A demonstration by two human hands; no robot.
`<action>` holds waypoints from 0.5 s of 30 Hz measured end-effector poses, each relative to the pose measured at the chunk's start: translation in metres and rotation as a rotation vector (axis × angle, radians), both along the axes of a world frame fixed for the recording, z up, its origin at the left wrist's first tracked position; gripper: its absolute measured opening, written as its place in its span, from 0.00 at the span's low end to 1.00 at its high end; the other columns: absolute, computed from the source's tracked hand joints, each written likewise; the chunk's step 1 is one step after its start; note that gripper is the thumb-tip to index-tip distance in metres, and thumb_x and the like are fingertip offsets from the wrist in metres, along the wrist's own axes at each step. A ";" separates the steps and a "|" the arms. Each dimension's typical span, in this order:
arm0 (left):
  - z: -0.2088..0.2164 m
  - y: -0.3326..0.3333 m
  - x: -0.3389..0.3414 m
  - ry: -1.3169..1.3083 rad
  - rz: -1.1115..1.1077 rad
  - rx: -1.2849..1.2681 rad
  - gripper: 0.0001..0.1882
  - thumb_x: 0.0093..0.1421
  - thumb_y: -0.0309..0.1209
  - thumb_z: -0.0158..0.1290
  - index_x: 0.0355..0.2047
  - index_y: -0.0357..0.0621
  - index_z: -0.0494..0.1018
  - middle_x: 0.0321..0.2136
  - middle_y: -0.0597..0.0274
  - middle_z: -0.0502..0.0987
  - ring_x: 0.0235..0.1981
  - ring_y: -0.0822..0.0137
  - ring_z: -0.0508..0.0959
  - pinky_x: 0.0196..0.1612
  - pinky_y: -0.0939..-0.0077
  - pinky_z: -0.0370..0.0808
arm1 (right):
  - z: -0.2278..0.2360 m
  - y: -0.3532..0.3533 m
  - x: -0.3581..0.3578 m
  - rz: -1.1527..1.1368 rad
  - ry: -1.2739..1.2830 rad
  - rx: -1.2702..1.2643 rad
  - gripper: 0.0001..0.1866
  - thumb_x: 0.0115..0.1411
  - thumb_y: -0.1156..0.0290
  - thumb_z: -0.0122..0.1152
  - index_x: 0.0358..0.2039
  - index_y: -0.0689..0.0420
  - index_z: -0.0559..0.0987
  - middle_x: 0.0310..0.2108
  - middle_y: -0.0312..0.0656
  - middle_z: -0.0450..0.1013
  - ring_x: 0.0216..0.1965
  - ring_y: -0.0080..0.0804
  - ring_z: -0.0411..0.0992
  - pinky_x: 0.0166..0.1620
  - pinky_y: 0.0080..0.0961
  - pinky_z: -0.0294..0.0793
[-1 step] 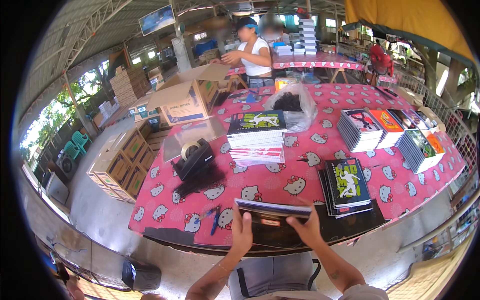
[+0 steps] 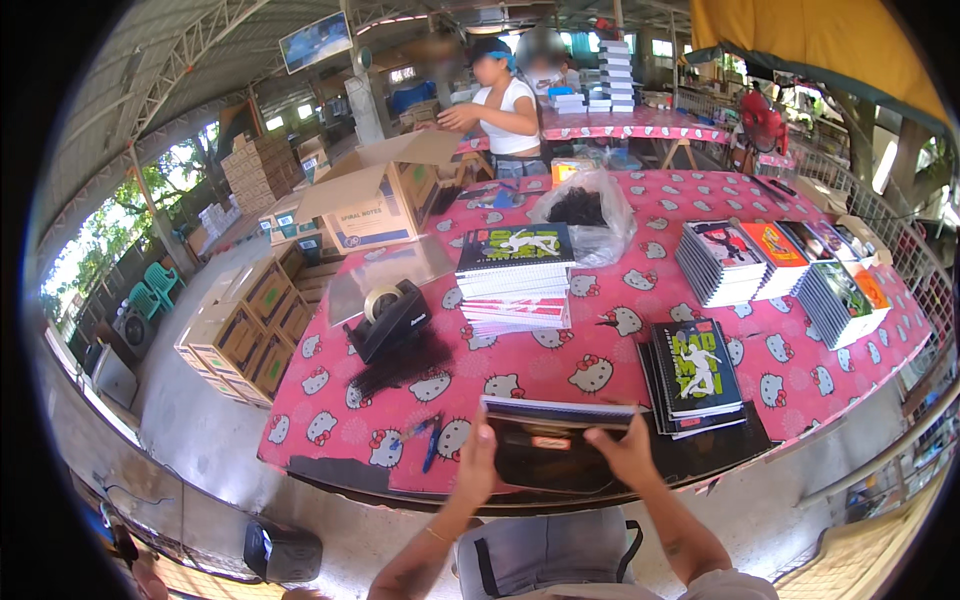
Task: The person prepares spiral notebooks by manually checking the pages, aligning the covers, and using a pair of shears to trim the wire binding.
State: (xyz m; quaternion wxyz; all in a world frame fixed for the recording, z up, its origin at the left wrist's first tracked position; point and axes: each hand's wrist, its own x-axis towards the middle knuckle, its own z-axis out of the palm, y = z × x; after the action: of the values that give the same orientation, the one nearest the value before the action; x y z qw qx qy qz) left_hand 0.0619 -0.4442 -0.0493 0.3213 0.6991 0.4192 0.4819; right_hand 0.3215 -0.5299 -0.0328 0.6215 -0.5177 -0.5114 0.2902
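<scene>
Between my two hands, at the table's near edge, I hold a small bundle of black-covered spiral notebooks (image 2: pixel 550 442), tilted with the dark cover facing me. My left hand (image 2: pixel 478 462) grips the left side and my right hand (image 2: pixel 622 455) the right, its thumb lying on the cover. Just right of my right hand lies a short stack of black notebooks with green lettering and a white figure (image 2: pixel 697 368). Farther off, in the middle, stands a taller notebook stack (image 2: pixel 515 280). Blue pens (image 2: pixel 431 445) lie to the left of my left hand.
A black tape dispenser (image 2: pixel 395 320) stands on the pink patterned tablecloth (image 2: pixel 520 370), beside black coil strands (image 2: pixel 405 368). A clear bag (image 2: pixel 597 225) holds more black strands. Colourful notebook stacks (image 2: pixel 722 265) stand at right. Behind an open carton (image 2: pixel 375 205), a person (image 2: pixel 507 115) stands.
My hands and the held notebooks have shifted slightly to the right, and the dark cover shows more fully. The person across the table has moved a little.
</scene>
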 end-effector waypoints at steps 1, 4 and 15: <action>0.011 0.015 -0.006 0.077 -0.045 -0.082 0.27 0.72 0.38 0.49 0.64 0.32 0.66 0.59 0.41 0.72 0.63 0.47 0.68 0.67 0.58 0.61 | -0.002 0.009 0.022 0.034 0.025 0.027 0.31 0.56 0.72 0.76 0.57 0.61 0.72 0.46 0.42 0.77 0.49 0.29 0.75 0.55 0.27 0.73; 0.003 0.095 -0.062 0.702 0.390 0.475 0.21 0.66 0.35 0.55 0.55 0.34 0.74 0.50 0.41 0.76 0.55 0.44 0.73 0.61 0.54 0.68 | -0.003 0.017 0.046 0.092 0.035 -0.018 0.29 0.55 0.70 0.77 0.55 0.62 0.74 0.45 0.40 0.78 0.47 0.27 0.75 0.54 0.28 0.74; 0.004 0.128 -0.073 0.850 0.467 0.617 0.07 0.63 0.32 0.56 0.35 0.42 0.75 0.33 0.54 0.76 0.39 0.50 0.77 0.42 0.55 0.77 | 0.000 0.034 0.059 0.147 0.008 -0.026 0.31 0.54 0.67 0.78 0.55 0.62 0.74 0.46 0.40 0.77 0.50 0.27 0.73 0.57 0.26 0.70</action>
State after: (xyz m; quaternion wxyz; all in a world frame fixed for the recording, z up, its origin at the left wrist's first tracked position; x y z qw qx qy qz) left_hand -0.0116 -0.3164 -0.0456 -0.2094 0.7816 0.4948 0.3170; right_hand 0.3807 -0.4957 -0.0330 0.5937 -0.4856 -0.5419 0.3436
